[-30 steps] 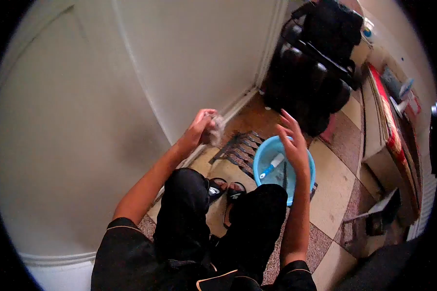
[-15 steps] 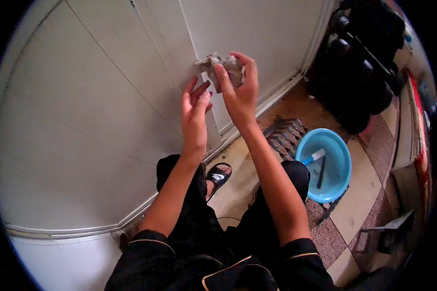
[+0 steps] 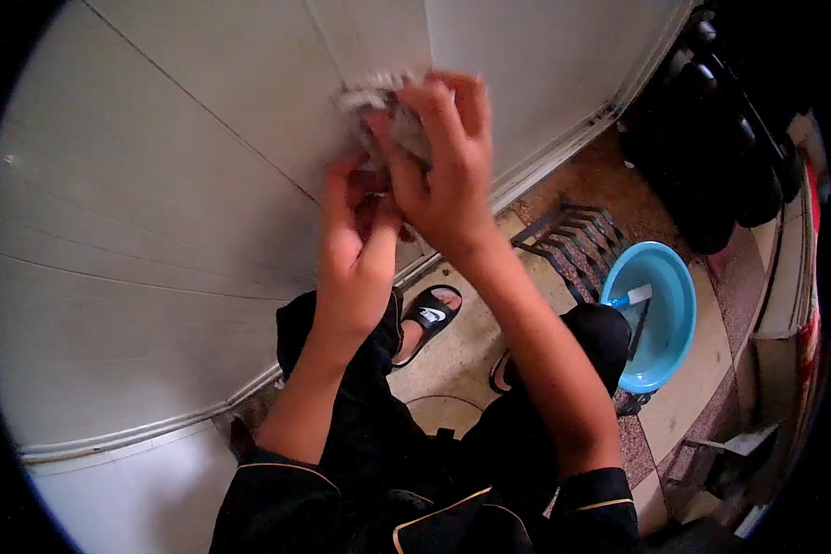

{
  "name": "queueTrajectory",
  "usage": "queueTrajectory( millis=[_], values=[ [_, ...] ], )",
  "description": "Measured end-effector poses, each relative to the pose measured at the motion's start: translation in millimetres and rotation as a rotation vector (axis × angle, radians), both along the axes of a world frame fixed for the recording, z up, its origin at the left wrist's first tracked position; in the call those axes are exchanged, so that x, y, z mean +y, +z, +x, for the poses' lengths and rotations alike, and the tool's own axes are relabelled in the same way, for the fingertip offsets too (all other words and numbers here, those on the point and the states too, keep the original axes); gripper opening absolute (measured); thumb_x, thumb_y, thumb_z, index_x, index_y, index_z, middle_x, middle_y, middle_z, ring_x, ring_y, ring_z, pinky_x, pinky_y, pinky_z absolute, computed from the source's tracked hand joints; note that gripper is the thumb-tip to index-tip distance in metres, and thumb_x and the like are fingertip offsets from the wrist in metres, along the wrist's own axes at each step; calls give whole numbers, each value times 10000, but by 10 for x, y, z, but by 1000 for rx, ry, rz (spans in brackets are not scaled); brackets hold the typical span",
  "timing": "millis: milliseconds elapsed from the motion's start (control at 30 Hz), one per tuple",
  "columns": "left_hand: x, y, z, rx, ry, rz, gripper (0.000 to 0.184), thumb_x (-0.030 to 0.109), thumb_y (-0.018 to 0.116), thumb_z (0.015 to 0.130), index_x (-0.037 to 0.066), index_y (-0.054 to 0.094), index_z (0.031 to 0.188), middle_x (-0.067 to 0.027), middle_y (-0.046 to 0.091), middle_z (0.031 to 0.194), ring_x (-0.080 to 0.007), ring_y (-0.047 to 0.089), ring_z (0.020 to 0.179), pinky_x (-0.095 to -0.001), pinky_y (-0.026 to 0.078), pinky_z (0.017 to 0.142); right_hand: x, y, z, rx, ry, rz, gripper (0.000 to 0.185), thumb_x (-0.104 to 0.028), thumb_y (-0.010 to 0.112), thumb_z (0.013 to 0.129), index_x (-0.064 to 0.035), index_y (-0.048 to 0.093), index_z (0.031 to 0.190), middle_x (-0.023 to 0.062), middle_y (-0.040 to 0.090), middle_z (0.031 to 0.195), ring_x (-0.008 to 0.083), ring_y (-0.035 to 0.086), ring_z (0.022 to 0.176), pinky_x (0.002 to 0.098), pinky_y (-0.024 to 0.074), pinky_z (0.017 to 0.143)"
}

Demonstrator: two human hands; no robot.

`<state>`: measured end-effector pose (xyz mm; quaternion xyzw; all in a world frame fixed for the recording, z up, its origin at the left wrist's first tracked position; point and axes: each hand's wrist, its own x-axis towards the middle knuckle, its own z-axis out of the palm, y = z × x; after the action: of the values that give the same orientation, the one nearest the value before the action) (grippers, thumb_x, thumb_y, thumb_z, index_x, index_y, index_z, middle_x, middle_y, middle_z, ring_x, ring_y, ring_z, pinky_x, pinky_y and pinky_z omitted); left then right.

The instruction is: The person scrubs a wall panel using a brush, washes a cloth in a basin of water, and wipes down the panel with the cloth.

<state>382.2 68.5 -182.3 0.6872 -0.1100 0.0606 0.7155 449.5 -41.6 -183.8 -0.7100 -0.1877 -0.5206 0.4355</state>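
Note:
A crumpled grey-white rag (image 3: 371, 98), blurred by motion, is bunched in my right hand (image 3: 448, 162) in front of the pale panelled surface. The fingers and thumb of that hand are closed around it. Just below and to the left, my left hand (image 3: 358, 235) is raised close to the rag, its fingers loosely curled and apart from the thumb. My right hand partly covers the left fingertips, and whether they touch the rag I cannot tell.
The pale panelled surface (image 3: 175, 194) rises in front. On the floor at the right stands a light-blue basin (image 3: 679, 319) with a blue-and-white brush (image 3: 632, 297) in it. Behind it lies a dark slatted rack (image 3: 577, 242). Black bulky objects (image 3: 702, 157) stand farther right.
My hands have come closer together, and the rag has shifted slightly left and up. The view has moved, so the basin and rack appear farther right.

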Motion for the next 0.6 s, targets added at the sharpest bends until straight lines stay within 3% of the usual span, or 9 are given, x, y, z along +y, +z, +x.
queueTrajectory(
  millis=[167, 367, 500, 600],
  values=[
    [-16, 249, -148, -263, 34, -129, 496, -34, 483, 916, 58, 314, 1374, -56, 530, 908, -128, 556, 728, -245, 481, 671, 41, 207, -164, -15, -88, -146, 266, -78, 693, 661, -65, 586, 903, 129, 511, 937, 318, 497, 837, 407, 441, 705],
    [276, 84, -126, -107, 99, 346, 584, -64, 528, 839, 108, 429, 1388, -53, 582, 688, -87, 562, 621, -236, 462, 604, 128, -175, -210, 78, -139, -227, 278, -39, 663, 572, -62, 592, 839, 123, 514, 893, 308, 504, 785, 392, 448, 655],
    [342, 7, -96, -223, 84, 409, 570, -55, 526, 843, 107, 447, 1383, -47, 571, 674, -89, 551, 602, -233, 450, 585, 178, 96, -68, -16, -142, -202, 245, -36, 661, 608, -55, 591, 843, 128, 514, 876, 319, 504, 770, 384, 445, 645],
    [313, 83, -97, -264, 91, 273, 521, -18, 480, 916, 120, 399, 1412, 4, 563, 720, -58, 522, 602, -192, 418, 533, 236, 270, -15, -135, -88, -148, 331, -109, 686, 604, -133, 601, 923, 97, 484, 890, 302, 492, 768, 408, 429, 641]
  ],
)
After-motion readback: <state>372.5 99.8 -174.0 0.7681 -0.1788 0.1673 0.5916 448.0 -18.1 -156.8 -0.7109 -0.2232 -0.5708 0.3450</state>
